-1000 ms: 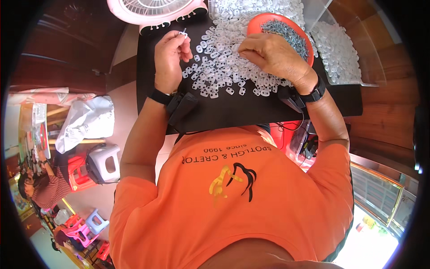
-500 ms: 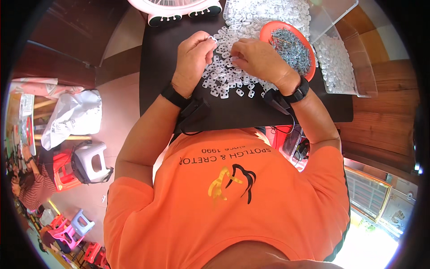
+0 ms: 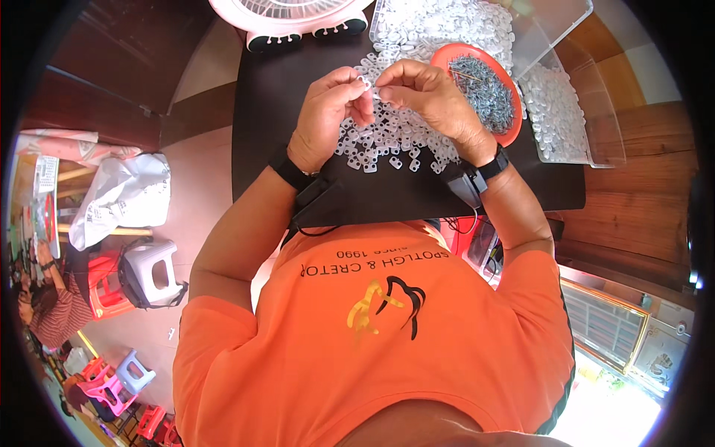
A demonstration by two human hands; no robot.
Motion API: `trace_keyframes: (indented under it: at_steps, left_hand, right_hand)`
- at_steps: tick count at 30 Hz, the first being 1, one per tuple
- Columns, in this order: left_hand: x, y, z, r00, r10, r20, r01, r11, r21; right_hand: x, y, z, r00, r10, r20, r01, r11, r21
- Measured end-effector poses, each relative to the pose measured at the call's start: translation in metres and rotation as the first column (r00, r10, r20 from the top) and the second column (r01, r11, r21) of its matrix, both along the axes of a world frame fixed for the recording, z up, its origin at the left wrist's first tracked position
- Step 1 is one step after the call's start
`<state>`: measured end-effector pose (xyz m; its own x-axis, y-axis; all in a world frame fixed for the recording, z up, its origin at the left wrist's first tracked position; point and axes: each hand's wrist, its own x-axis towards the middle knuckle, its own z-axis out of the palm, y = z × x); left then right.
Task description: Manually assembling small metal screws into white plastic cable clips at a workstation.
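Between thumb and forefinger, my left hand pinches a small white plastic piece with a hole. My right hand is closed close beside it, thumb and forefinger pinched at the piece's right side. What the right fingertips grip is too small to make out. Under and around both hands spreads a loose heap of white plastic pieces with holes. To the right of my right hand stands an orange-red plate heaped with small silvery metal parts.
Behind the heap, a clear bin is full of white pieces; another clear container stands at the right. A pink-and-white fan sits at the dark table's far left. Stools and a person are at left.
My right hand has risen from the heap and come over to my left hand, its fingertips now meeting the held white piece. The left hand has shifted slightly right.
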<state>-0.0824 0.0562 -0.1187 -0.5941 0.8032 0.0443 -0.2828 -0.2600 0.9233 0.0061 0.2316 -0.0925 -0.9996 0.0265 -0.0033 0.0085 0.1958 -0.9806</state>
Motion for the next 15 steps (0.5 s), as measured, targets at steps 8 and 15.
trace_keyframes:
  at_steps: [8, 15]
  left_hand:
    - [-0.006, 0.003, -0.01, 0.99, -0.025, 0.141, 0.01, 0.994, 0.105]
    - [-0.003, 0.004, -0.008, 0.981, -0.088, 0.171, 0.069, 0.991, 0.118]
  right_hand:
    - [0.004, -0.009, -0.005, 0.995, 0.029, -0.095, -0.045, 0.984, -0.175]
    - [0.003, -0.006, -0.011, 0.997, -0.055, -0.053, 0.046, 0.987, -0.157]
